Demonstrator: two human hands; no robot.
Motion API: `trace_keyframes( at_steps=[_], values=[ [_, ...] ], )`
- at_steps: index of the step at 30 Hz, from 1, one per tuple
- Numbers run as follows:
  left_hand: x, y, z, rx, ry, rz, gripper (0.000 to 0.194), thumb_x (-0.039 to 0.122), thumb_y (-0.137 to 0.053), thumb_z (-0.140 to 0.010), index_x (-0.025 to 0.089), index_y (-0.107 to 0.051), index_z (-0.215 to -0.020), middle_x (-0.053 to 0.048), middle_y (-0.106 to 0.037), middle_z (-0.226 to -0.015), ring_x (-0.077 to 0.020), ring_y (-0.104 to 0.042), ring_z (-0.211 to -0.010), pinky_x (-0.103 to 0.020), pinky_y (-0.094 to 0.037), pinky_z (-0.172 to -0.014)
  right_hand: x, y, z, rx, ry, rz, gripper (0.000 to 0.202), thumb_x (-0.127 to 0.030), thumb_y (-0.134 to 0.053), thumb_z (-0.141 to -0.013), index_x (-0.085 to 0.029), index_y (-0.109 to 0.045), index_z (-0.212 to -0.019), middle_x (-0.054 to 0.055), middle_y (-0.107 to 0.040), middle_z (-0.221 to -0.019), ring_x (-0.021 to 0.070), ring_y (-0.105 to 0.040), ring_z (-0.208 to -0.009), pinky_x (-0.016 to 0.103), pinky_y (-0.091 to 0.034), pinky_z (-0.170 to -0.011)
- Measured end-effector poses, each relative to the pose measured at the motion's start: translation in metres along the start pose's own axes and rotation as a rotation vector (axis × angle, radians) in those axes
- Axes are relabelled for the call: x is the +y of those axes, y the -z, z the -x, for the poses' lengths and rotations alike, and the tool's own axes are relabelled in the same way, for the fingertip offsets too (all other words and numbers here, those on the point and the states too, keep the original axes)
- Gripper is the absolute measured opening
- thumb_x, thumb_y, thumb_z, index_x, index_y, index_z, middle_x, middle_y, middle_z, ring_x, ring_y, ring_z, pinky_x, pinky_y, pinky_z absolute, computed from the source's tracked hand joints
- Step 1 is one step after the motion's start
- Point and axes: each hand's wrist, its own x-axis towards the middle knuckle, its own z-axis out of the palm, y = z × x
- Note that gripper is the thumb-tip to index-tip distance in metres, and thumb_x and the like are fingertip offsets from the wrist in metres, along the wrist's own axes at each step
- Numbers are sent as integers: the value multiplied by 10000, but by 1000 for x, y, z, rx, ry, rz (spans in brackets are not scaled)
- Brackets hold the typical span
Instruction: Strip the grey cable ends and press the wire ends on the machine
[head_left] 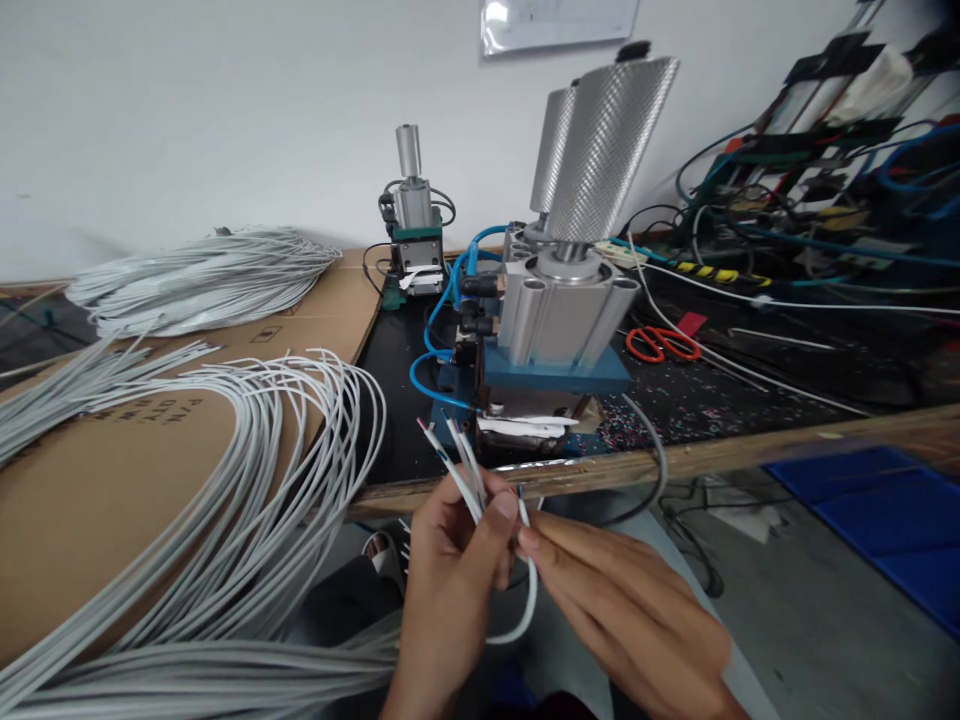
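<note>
Several white cables (pixel 466 468) stand up from my left hand (pixel 457 570), which is closed around them. Small coloured wire ends show at their tips. My right hand (pixel 615 590) pinches one more white cable (pixel 531 585) just below its stripped end, close to the left thumb. That cable bends down and back to the left beneath my hands. Directly beyond my hands, at the bench edge, stands a pneumatic press (pixel 559 310) with a knurled silver cylinder, a blue plate and white strips at its base.
Bundles of white cable (pixel 315 480) lie on cardboard (pixel 97 500) at the left, with a coil (pixel 202 280) behind. A smaller press (pixel 412 220) stands at the back. Orange-handled scissors (pixel 664 345) and wire scraps lie on the black bench top. A blue panel (pixel 877 530) is at lower right.
</note>
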Motion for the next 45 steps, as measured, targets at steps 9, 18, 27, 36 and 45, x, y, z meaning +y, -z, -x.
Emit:
trace_keyframes(
  at_steps=[9, 18, 27, 36, 45],
  values=[
    [5, -4, 8, 51, -74, 142, 146, 326, -754, -883, 189, -705, -878, 93, -358, -535, -36, -244, -456, -133, -230, -435, 19, -8, -14, 167, -56, 148, 478, 24, -648, -890, -224, -668, -1298, 55, -793, -1101, 213, -776, -939, 327, -663, -817],
    [14, -21, 26, 131, -134, 118, 162, 330, -781, -856, 194, -699, -822, 40, -497, -727, -13, -381, -487, -147, -275, -464, 17, -16, -30, 312, -57, 286, 309, -1, -702, -881, -176, -717, -1135, 54, -813, -1033, 187, -792, -848, 275, -653, -750],
    [15, -21, 28, 81, -187, 51, 144, 321, -709, -915, 199, -660, -856, 46, -462, -748, -24, -340, -499, -190, -240, -468, 15, -18, -37, 307, -124, 343, 276, 4, -695, -885, -166, -715, -1101, 55, -811, -1031, 176, -786, -898, 257, -637, -809],
    [15, -21, 29, 73, -197, 32, 162, 349, -715, -909, 203, -663, -860, 42, -466, -760, -30, -339, -505, -207, -230, -470, 12, -19, -42, 308, -138, 319, 245, 18, -682, -892, -124, -723, -1087, 80, -805, -1011, 151, -769, -895, 237, -599, -833],
    [16, -20, 30, 74, -183, 25, 153, 360, -715, -907, 224, -661, -861, 48, -482, -730, -32, -331, -490, -192, -248, -469, 14, -20, -41, 310, -126, 313, 256, 32, -677, -889, -117, -720, -1093, 81, -797, -1013, 140, -757, -911, 225, -578, -832]
  ],
)
